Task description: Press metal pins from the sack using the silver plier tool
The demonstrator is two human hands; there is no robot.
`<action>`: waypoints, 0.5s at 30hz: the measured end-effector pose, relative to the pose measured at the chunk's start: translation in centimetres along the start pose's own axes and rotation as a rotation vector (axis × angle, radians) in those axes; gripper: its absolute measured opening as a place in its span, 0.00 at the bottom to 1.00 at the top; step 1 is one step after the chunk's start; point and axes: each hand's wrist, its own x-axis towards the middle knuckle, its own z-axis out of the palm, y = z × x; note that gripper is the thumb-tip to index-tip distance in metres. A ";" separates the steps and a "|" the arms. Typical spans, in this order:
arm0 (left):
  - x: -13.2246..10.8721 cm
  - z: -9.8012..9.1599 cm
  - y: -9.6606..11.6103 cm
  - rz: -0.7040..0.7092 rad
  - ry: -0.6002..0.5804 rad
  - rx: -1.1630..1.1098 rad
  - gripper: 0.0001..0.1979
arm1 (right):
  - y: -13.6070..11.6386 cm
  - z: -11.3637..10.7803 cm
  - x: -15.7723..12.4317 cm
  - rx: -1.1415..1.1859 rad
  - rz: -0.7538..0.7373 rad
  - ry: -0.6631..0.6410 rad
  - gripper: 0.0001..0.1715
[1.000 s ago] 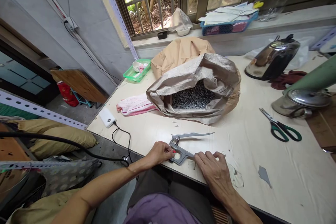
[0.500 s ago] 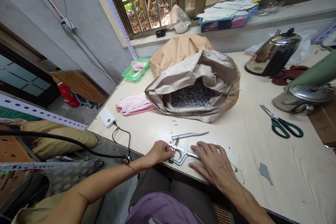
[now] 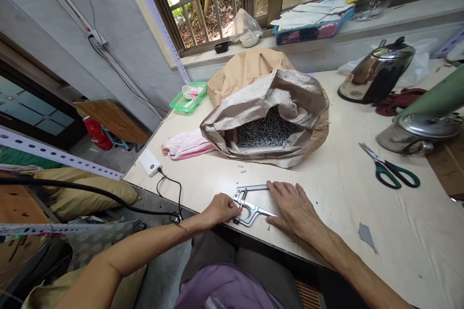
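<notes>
Silver hand pliers [image 3: 250, 210] with a spring and a round opening lie near the table's front edge, their two long handles spread to the right. My left hand [image 3: 223, 209] is closed in a pinch at the jaw end, beside a small red piece [image 3: 240, 208]. What its fingertips hold is hidden. Across the handles reaches my right hand [image 3: 295, 207]: its fingers lie over the end of the upper handle and its thumb is by the lower one. Behind the pliers, an open woven sack [image 3: 232, 120] contains many small dark metal pieces [image 3: 266, 130].
Green-handled scissors [image 3: 393, 169], a kettle [image 3: 377, 70] and a lidded metal mug [image 3: 413, 137] stand or lie at the right. A white power bank [image 3: 149, 161] with a black cable, a pink-white cloth [image 3: 188, 145] and a green basket [image 3: 188, 99] are at the left.
My right hand has moved up from the lower handle, so its fingers now cover the upper handle's end. My left hand stays pinched at the jaw end.
</notes>
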 end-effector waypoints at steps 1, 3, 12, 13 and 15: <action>-0.1 0.0 -0.2 -0.003 0.004 0.026 0.12 | -0.2 -0.3 0.0 0.006 0.005 0.003 0.35; -0.6 0.1 -0.4 0.060 0.077 0.127 0.12 | -0.7 -0.8 0.0 0.021 0.015 0.003 0.28; 0.6 1.9 2.4 0.683 0.201 0.692 0.38 | -1.6 -1.0 -0.1 0.017 0.046 -0.026 0.35; 1.0 2.1 2.7 0.661 0.191 0.714 0.38 | -1.6 -0.9 -0.1 0.004 0.049 -0.030 0.36; 1.6 2.2 3.3 0.619 0.185 0.738 0.37 | -1.6 -0.9 -0.1 -0.027 0.064 -0.033 0.37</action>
